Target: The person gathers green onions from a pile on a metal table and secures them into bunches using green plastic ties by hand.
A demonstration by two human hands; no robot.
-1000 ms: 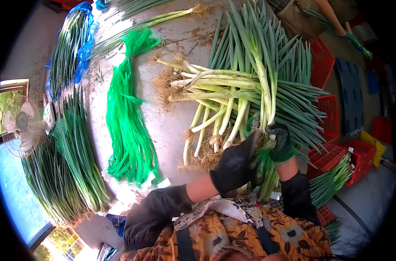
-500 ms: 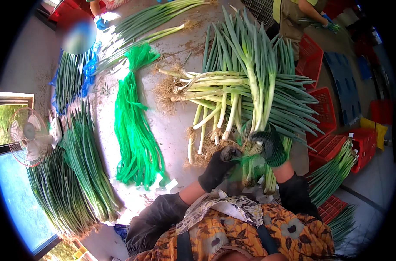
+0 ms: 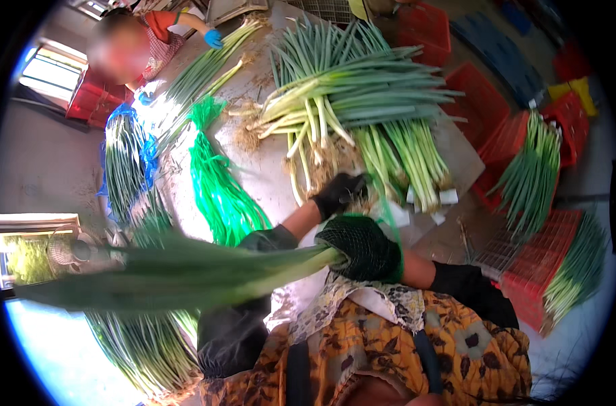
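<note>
Green onion bunch (image 3: pixel 186 271) in right hand (image 3: pixel 362 247); two gloved hands.

A produce packing shed: heaped green onions (image 3: pixel 362 101) on a table (image 3: pixel 267 176), red crates (image 3: pixel 511 135)

Counting it up: 2 gloved hands of the wearer, the left hand (image 3: pixel 339 193) and the right hand (image 3: pixel 363 247). 1 bunch of green onions (image 3: pixel 179 271) gripped in that right one. 1 big loose heap of green onions (image 3: pixel 348 115) on the table, 1 pile of green plastic ties (image 3: pixel 221 183). 1 other person (image 3: pixel 135 44) at the far end. Red crates (image 3: pixel 544 271), at least 5, hard to tell exactly.
</note>
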